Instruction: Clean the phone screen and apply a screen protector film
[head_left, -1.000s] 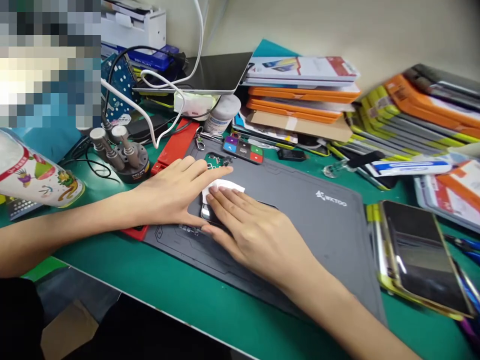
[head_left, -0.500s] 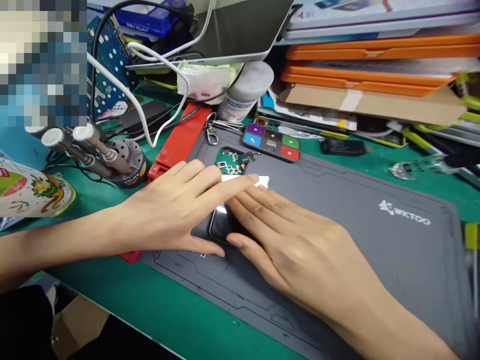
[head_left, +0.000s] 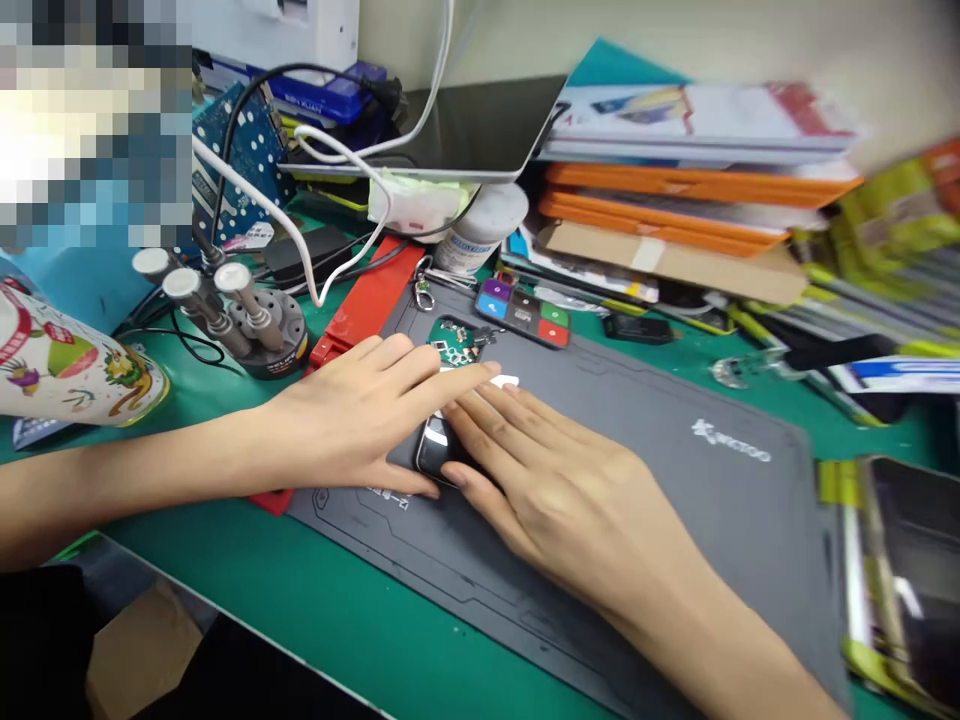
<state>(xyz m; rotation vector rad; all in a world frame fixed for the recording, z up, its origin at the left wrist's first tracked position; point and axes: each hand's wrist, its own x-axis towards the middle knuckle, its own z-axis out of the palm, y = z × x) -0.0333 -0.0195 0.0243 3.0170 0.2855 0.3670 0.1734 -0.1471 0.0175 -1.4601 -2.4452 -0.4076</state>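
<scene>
A dark glossy phone with a silvery rim lies on the grey mat, mostly hidden by my hands. My left hand arches over its left side, index finger stretched across toward my right fingertips and thumb held apart near the lower edge. My right hand lies flat over the right side, fingers straight, its thumb near the phone's lower part. A bit of white material, perhaps a wipe, shows at the fingertips. Just beyond sits a green tray of small metal parts.
A red bar-shaped holder and a screwdriver stand are on the left, beside a patterned cup. A colourful case, a white jar and stacked orange boxes line the back. Another dark device lies at right.
The camera view has tilted and shifted, bringing more of the right side and back wall into sight. Both hands keep nearly the same pose over the phone.
</scene>
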